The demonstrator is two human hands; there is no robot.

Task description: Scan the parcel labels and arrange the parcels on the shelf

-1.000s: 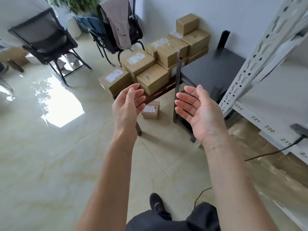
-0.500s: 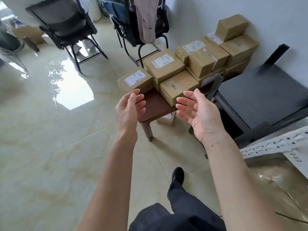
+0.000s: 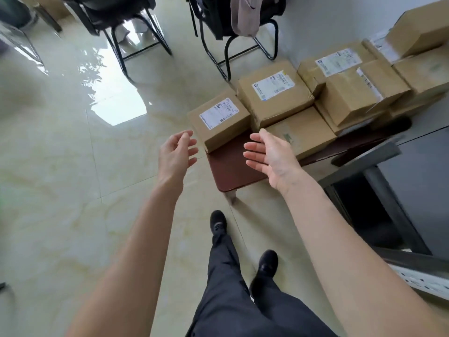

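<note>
Several brown cardboard parcels with white labels are piled on a low dark-red bench. The nearest parcel sits at the bench's front left corner, label up. A bigger labelled parcel lies behind it, and an unlabelled-side parcel to its right. My left hand hovers open just left of the nearest parcel, not touching it. My right hand is open, palm facing left, above the bench in front of the parcels. Both hands hold nothing.
Two black chairs stand on the glossy tiled floor behind the bench, one draped with a garment. A dark metal table is at the right, and a white shelf post shows at the lower right. My feet are below.
I have stepped closer to the bench; the parcels now loom larger and nearer. Both open hands have reached forward and down toward the nearest parcel. The shelf has slid almost out of view.
</note>
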